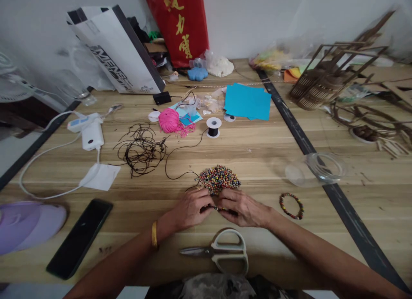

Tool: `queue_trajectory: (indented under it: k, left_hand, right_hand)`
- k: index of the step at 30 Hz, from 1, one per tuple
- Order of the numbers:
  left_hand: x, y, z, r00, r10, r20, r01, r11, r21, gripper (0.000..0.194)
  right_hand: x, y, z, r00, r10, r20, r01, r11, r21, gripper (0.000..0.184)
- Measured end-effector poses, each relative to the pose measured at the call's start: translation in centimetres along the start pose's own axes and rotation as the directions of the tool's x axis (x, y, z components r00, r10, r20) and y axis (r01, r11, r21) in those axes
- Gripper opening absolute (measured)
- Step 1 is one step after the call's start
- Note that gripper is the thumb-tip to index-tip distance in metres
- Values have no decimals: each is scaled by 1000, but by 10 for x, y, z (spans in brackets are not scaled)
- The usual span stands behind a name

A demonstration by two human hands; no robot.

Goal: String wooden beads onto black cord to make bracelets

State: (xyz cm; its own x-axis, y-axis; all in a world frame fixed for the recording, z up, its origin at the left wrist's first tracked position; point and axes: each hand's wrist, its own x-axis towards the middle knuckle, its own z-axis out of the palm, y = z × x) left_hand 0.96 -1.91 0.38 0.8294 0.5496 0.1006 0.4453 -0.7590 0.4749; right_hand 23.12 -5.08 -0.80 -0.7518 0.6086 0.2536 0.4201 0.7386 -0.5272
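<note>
My left hand (194, 207) and my right hand (243, 208) meet fingertip to fingertip just in front of a pile of small multicoloured beads (219, 177). Both are closed in a pinch. The left fingers hold the end of a thin black cord (180, 177), which loops back to a white spool (214, 128). Between the fingertips a small bead (216, 208) shows; the right fingers pinch at it, partly hiding it. Closer to my body lie white-handled scissors (229, 251), blades pointing left. A finished-looking beaded bracelet (291, 206) rests right of my right hand.
Left are a black phone (80, 238), a white power bank (92, 135) with cable, and tangled black cords (141, 151). Pink yarn (169, 120) and blue paper (247, 102) lie farther back. A clear plastic container (326, 168) and a brown wooden model (317, 86) stand right.
</note>
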Motion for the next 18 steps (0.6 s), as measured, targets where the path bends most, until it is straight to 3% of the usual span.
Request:
queue_trajectory:
  k: [18]
  left_hand:
    - [3,8,-4,998,32,-61,-30,999,31,7]
  right_hand:
    - [4,-1,0,1000,11,19,-11,1000,18,12]
